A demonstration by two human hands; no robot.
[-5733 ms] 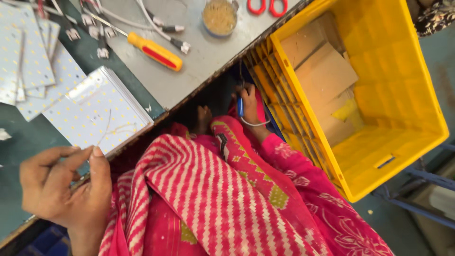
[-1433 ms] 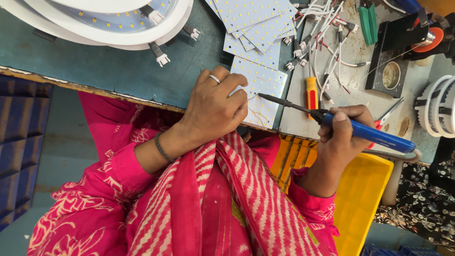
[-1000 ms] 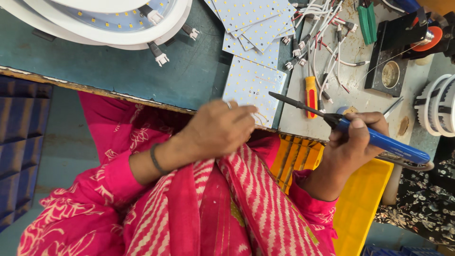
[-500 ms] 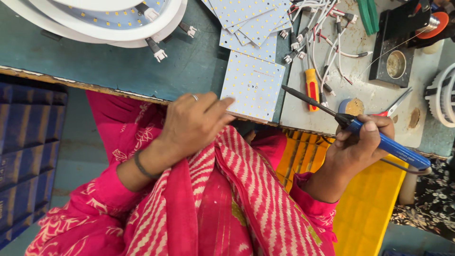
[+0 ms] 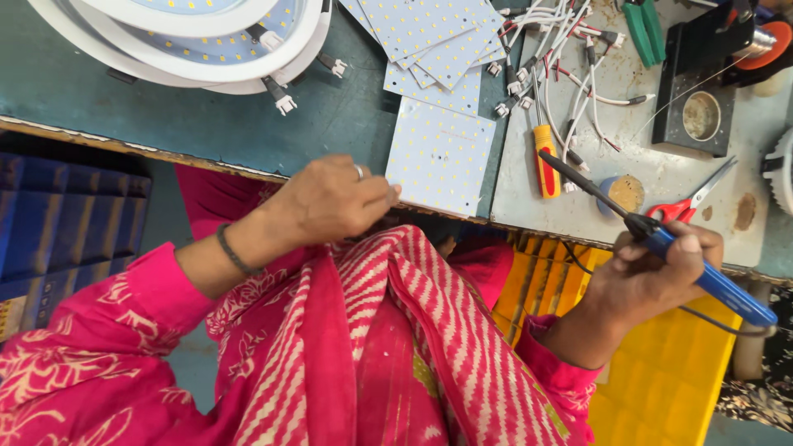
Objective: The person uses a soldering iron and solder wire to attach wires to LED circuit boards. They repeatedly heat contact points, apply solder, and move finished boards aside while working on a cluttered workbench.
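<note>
Near the table's front edge, one square white LED board [image 5: 439, 168] is lying flat, apart from the loose heap of similar boards [image 5: 434, 37] farther back, whose number I cannot tell. I am holding one blue-handled soldering iron [image 5: 661, 239] in my right hand [image 5: 657, 277], fingers wrapped tightly around the handle. Its long axis is running diagonally, the dark tip pointing up and left toward the board's right side and hanging above the grey plate [image 5: 644, 177]. My left hand [image 5: 330, 202] is resting at the board's lower left corner, fingertips pinched close together just beside its edge; whether they are gripping anything I cannot tell. One orange screwdriver [image 5: 543, 161] and one pair of red scissors [image 5: 690, 202] are lying near the iron.
</note>
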